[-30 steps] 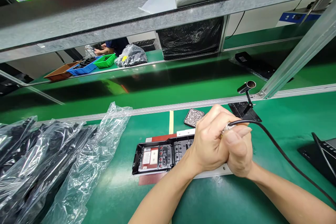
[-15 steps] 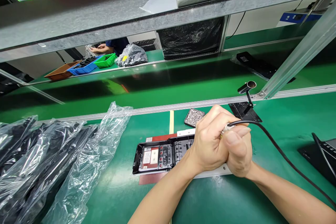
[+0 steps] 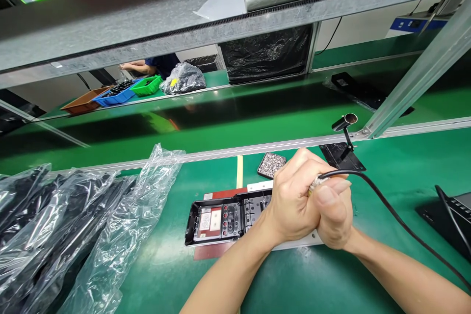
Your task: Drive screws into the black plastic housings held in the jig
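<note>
From my remote seat I see two bare hands pressed together, raised in front of an open black case. The left hand (image 3: pixel 296 201) and the right hand (image 3: pixel 333 211) are closed tightly on the end of a black cable (image 3: pixel 395 211); a pale, frayed-looking bit (image 3: pixel 315 184) shows between the fingers, and the rest of that end is hidden. From there the cable arcs over the right hand and runs down to the right edge.

Behind the left wrist, partly covered, the black case (image 3: pixel 231 220) lies spread open on the green surface (image 3: pixel 165 265), its label and grey, holed panels facing up. A reddish-brown sheet (image 3: pixel 211 254) pokes out beneath it, and a white plate (image 3: pixel 300 242) shows beside it, under the hands. Just beyond sit a speckled, black-rimmed square (image 3: pixel 271 165) and a dark metal tube on a stand (image 3: pixel 345 121).

Clear plastic bags (image 3: pixel 128 230) with dark contents fill my left; a black device (image 3: pixel 443 216) rests at the right edge. Farther off, brown, blue and green bins (image 3: pixel 147 86) line up near a co-worker's forearms (image 3: pixel 138 66).
</note>
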{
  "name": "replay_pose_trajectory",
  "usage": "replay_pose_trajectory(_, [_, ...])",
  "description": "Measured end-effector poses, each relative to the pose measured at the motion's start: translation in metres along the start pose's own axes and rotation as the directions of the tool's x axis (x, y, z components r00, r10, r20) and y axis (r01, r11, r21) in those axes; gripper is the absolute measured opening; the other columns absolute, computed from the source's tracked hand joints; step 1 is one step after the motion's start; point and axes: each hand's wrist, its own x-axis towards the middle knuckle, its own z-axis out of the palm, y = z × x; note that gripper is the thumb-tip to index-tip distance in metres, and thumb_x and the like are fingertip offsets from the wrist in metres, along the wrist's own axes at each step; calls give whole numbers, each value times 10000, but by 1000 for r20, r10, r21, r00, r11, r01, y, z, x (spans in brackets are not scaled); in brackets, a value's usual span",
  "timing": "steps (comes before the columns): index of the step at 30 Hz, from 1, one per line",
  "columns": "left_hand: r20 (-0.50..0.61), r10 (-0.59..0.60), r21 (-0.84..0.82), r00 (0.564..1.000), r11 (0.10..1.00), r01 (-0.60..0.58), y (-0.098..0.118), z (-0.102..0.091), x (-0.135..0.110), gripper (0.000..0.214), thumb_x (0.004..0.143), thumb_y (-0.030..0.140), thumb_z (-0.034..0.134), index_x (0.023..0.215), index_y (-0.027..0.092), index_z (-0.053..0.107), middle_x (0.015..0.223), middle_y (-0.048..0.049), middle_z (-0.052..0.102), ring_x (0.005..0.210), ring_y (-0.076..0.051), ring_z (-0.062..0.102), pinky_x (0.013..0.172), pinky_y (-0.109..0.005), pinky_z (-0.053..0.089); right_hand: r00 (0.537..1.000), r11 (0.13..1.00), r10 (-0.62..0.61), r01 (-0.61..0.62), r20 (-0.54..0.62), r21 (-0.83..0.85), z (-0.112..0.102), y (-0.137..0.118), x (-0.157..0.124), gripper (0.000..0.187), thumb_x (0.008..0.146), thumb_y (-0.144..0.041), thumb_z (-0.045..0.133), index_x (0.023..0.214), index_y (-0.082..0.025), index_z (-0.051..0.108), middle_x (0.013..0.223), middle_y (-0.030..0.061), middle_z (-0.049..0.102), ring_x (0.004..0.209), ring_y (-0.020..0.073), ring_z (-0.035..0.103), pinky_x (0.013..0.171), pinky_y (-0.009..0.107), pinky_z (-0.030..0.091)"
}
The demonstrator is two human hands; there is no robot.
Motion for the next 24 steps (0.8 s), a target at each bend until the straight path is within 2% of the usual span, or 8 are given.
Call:
replay_pose_trajectory(6, [-10, -6, 13, 1000, 1000, 6, 0, 0, 0, 302, 1044, 432, 668, 1008, 151, 774, 901, -70, 682, 837, -171, 638, 703, -288, 532, 1000, 999, 20, -20, 14, 37, 1, 0, 0, 603, 950, -726, 625, 626, -240, 478, 589, -16, 455, 576, 174, 474, 575, 358, 432])
replay_pose_trajectory(12, [-8, -5, 28, 1000, 1000, 5, 0, 0, 0, 330, 1058, 450, 638, 993, 153, 768, 898, -72, 703, 840, -176, 648, 710, -295, 536, 1000, 999, 24, -24, 1, 47, 0, 1, -1, 568, 932, -729, 649, 662, -238, 552, 662, 9, 520, 634, 202, 527, 602, 384, 467])
replay_pose_trajectory(19, [-7, 7, 2, 1000, 1000, -7, 0, 0, 0, 304, 1053, 421, 658, 1007, 143, 773, 893, -75, 697, 842, -169, 638, 708, -285, 527, 999, 998, 26, -27, 33, 57, -1, 1, -1, 587, 962, -715, 618, 616, -247, 536, 589, 8, 505, 580, 202, 507, 569, 387, 452])
replay_pose_trajectory(24, [-7, -3, 3, 1000, 1000, 3, 0, 0, 0, 308, 1053, 434, 654, 1003, 153, 771, 898, -73, 695, 842, -171, 643, 708, -291, 533, 1000, 1000, 7, -8, 27, 28, -1, -1, 0, 592, 949, -727, 627, 629, -234, 555, 648, 15, 561, 634, 204, 558, 616, 384, 491])
